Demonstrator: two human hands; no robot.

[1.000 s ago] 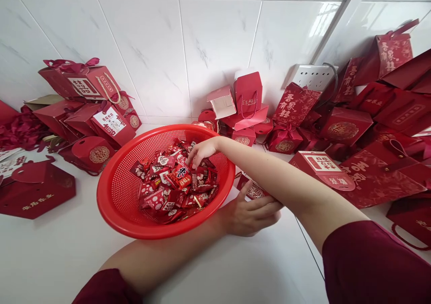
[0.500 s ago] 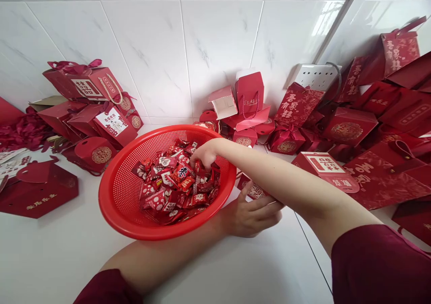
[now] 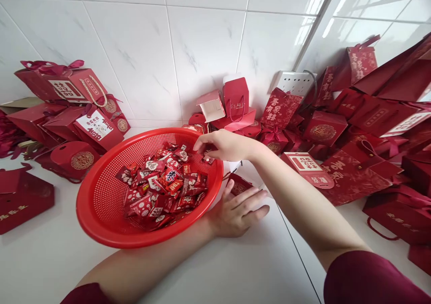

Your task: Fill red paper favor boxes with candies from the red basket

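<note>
A red plastic mesh basket (image 3: pixel 96 214) holds a heap of candies in red wrappers (image 3: pixel 168 178). Over the basket's right side is my right hand (image 3: pixel 229 144), its thumb and bent fingers closed around a small wrapped candy (image 3: pixel 208 160) that is partly hidden. My left arm runs under the basket's near side. Beyond the right rim, my left hand (image 3: pixel 232 213) is open, fingers spread, against the near side of a small dark red box (image 3: pixel 240 184). Much of that box is covered by the hand.
Red gift boxes (image 3: pixel 79 86) are stacked on the left, and many red boxes and bags (image 3: pixel 357 169) crowd the right. Small boxes (image 3: pixel 236 99) stand along the white tiled wall behind the basket. A white power strip (image 3: pixel 292 81) with a cable leans there.
My right hand has risen from the candy heap toward the basket's right rim with a candy in its fingers. My left hand's fingers have spread more. The view has shifted to the right.
</note>
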